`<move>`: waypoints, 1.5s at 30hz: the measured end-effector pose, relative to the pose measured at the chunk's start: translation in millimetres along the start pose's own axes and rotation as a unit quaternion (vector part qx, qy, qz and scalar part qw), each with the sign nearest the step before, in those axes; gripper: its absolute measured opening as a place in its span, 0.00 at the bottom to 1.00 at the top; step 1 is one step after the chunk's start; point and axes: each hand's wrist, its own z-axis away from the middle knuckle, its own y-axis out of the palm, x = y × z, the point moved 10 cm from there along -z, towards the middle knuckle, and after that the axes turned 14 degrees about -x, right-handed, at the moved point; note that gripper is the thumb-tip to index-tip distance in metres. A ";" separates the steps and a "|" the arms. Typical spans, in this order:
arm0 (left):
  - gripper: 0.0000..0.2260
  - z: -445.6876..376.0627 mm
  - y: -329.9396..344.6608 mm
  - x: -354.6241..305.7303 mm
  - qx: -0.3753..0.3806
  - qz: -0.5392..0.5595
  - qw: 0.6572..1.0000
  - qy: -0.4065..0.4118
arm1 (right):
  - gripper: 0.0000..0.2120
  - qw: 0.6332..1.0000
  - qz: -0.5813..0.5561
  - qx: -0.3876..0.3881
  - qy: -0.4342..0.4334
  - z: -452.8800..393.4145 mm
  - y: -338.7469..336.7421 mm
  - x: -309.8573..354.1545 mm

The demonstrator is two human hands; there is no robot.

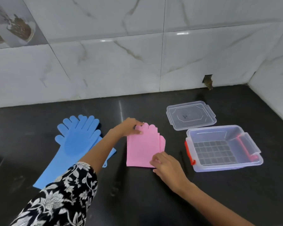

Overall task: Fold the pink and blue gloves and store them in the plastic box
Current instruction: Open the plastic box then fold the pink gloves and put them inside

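Head view: we're at the black stone counter (145, 193), mid-fold on the pink pair. Flat blue rubber gloves (75, 144) lie stacked at left, unfolded, cuffs toward us. Clear open plastic box with red latches (222, 148) sits at right, empty, its clear lid (191, 115) just behind it. Folded pink rubber gloves (142, 149) lie between the blue pair and the box, fingertips pointing away.

Our left hand (131, 127) grips the far-left corner at the fingertips, thumb on top. Our right hand (166, 165) rests on the near-right corner; whether it's pinching the edge or just pressing, we can't tell.

Best approach, we reckon: keep the edges aligned, press the crease flat so the rubber doesn't spring open, then carry it right into the box.
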 end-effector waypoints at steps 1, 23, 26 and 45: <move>0.21 -3.4 0.2 -0.2 -0.002 0.013 1.000 0.007 | 0.11 1.000 0.010 -0.016 0.001 -0.9 -2.5 0.7; 0.08 63.8 -25.3 42.8 -0.192 0.227 0.943 -0.153 | 0.16 0.889 -0.100 -0.087 0.439 41.3 7.1 -50.6; 0.10 55.8 -24.4 43.9 -0.175 0.243 0.943 -0.146 | 0.19 0.849 -0.135 -0.091 0.502 48.2 9.9 -57.9; 0.09 64.7 8.8 63.1 -0.102 0.167 0.949 -0.249 | 0.20 0.796 -0.175 -0.133 0.564 33.3 1.6 -76.5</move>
